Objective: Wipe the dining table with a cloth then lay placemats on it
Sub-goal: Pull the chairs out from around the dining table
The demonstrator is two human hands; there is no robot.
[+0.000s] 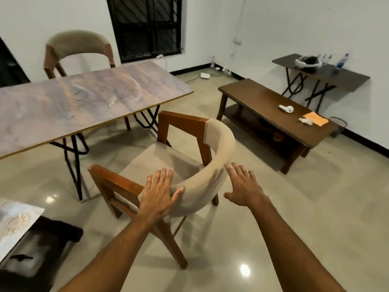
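Note:
The dining table (63,106) has a marbled purple-brown top and black folding legs; it stands at the left with nothing on it. A beige padded chair (212,165) with a wooden frame stands just in front of me. My left hand (156,192) lies flat with fingers spread on the chair's curved backrest. My right hand (244,186) hovers open by the backrest's right end, its fingertips at the padding. An orange cloth-like sheet (316,120) lies on the low brown table. A pale patterned mat (14,226) shows at the lower left edge.
A second beige chair (77,49) stands behind the dining table. A low brown coffee table (263,102) with small white items is at the right. Behind it a dark side table (347,76) holds bottles. A mesh bin (337,127) sits by the wall. A dark case (40,247) lies lower left.

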